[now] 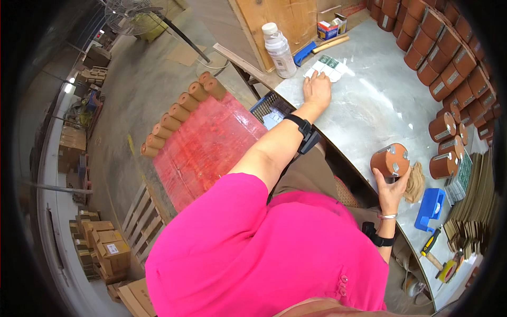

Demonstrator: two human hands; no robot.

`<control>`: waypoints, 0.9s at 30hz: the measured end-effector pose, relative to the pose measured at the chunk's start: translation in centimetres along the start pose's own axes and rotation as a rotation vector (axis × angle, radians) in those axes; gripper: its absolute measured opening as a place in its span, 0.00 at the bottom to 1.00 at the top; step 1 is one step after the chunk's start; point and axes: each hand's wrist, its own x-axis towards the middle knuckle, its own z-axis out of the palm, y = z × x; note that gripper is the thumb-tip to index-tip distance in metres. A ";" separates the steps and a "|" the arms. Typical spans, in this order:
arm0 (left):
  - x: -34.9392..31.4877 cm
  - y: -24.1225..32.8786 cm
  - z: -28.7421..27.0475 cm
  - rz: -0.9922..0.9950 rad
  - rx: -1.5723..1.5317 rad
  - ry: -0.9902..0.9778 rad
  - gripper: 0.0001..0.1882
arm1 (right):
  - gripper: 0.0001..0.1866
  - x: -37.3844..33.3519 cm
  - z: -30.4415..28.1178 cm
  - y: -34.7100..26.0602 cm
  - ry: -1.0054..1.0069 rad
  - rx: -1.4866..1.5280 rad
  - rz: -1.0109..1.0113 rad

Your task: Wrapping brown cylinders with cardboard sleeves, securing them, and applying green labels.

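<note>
On the grey tabletop point(364, 105) my right hand point(390, 193) grips a reddish-brown cylinder point(388, 161), thumb on one side and fingers on the other. Small pale patches show on the cylinder's top face and side. My left hand point(317, 91) reaches to the far side of the table, its fingertips resting on a small stack of white and green printed labels point(328, 66). Those fingers look slightly apart, and whether they pinch a label is hidden. A beige cloth point(415, 183) lies just right of the cylinder.
Similar cylinders point(441, 58) are piled at the right. Near them are a blue tape dispenser point(430, 208), a yellow-black tool point(430, 243) and stacked cardboard sheets point(470, 201). A white bottle point(279, 50) stands at the back. Brown rolls point(179, 113) line a red board point(206, 145).
</note>
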 end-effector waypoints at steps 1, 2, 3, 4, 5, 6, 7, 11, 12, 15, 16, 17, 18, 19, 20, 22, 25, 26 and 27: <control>-0.3 0.0 -0.6 0.004 -0.024 -0.037 0.12 | 0.40 -0.1 0.1 0.2 -0.011 0.036 0.005; -0.7 0.0 -1.5 0.006 -0.048 -0.071 0.11 | 0.40 -0.2 0.2 0.4 -0.024 0.072 0.006; -1.3 0.1 -2.4 -0.006 -0.126 -0.073 0.11 | 0.40 -0.1 -0.5 0.6 -0.109 0.116 0.055; -2.0 0.8 -3.6 -0.007 -0.119 -0.063 0.11 | 0.40 -0.1 -1.1 -0.1 -0.108 0.125 0.046; -2.7 2.0 -4.9 0.053 -0.228 0.125 0.11 | 0.38 -0.1 -1.8 -0.9 -0.018 0.101 0.020; -3.4 3.5 -6.3 0.118 -0.341 0.312 0.11 | 0.37 0.0 -2.6 -1.5 0.076 0.074 -0.004; -4.2 5.1 -8.0 0.178 -0.413 0.365 0.10 | 0.32 0.1 -3.3 -1.5 0.133 0.216 0.007; -8.2 10.8 -16.0 0.475 -0.541 0.440 0.11 | 0.27 1.8 -4.5 -7.2 0.024 0.429 -0.047; -9.0 11.7 -17.0 0.547 -0.551 0.425 0.11 | 0.24 2.1 -3.9 -8.6 0.034 0.460 -0.056; -10.6 13.0 -18.0 0.719 -0.614 0.422 0.14 | 0.10 2.0 -2.5 -10.8 -0.002 0.598 0.006; -11.2 13.3 -17.9 0.740 -0.622 0.435 0.14 | 0.07 1.5 -2.7 -10.0 0.002 0.612 0.016; -11.7 13.4 -17.7 0.781 -0.680 0.372 0.14 | 0.07 1.1 -2.4 -9.6 0.040 0.610 0.006; -11.8 13.4 -17.5 0.819 -0.736 0.307 0.14 | 0.06 1.0 -2.3 -9.5 0.076 0.609 -0.004; -11.5 13.4 -18.6 0.832 -0.766 0.256 0.15 | 0.06 0.8 -2.5 -9.5 0.089 0.608 -0.014; -11.0 13.2 -20.2 0.844 -0.767 0.265 0.15 | 0.06 0.7 -2.6 -9.6 0.148 0.619 0.028; -9.5 12.2 -24.8 0.748 -0.938 0.262 0.18 | 0.06 0.6 -3.2 -9.2 0.220 0.629 0.061; -7.4 9.9 -35.4 0.720 -1.108 0.636 0.11 | 0.06 0.0 -4.4 -8.6 0.226 0.583 0.041; -7.2 10.1 -37.7 0.692 -1.222 0.828 0.05 | 0.06 0.0 -4.3 -8.7 0.226 0.580 0.038; -7.0 10.4 -39.7 0.731 -1.538 0.963 0.08 | 0.05 0.0 -3.8 -9.1 0.208 0.569 0.020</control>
